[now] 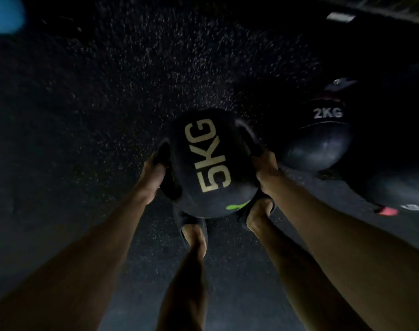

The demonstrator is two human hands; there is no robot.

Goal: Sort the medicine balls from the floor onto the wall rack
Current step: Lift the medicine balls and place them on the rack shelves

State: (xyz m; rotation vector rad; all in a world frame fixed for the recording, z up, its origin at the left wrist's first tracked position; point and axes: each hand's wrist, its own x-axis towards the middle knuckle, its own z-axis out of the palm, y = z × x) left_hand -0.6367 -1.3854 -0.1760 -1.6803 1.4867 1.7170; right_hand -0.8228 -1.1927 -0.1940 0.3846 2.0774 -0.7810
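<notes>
A black medicine ball marked 5KG (pixel 210 161) with a green mark near its bottom hangs above my feet in the middle of the view. My left hand (pixel 153 175) grips its left handle and my right hand (pixel 265 168) grips its right handle. To the right, a black ball marked 2KG (pixel 323 137) lies on the floor. Another dark ball with a pink mark (pixel 394 194) lies just in front of it at the right edge. The wall rack is not in view.
The floor (pixel 108 103) is dark speckled rubber. A blue ball (pixel 5 13) shows at the top left corner. My two feet in dark slippers (pixel 194 225) stand right under the held ball. A pale label (pixel 339 17) lies at the top right.
</notes>
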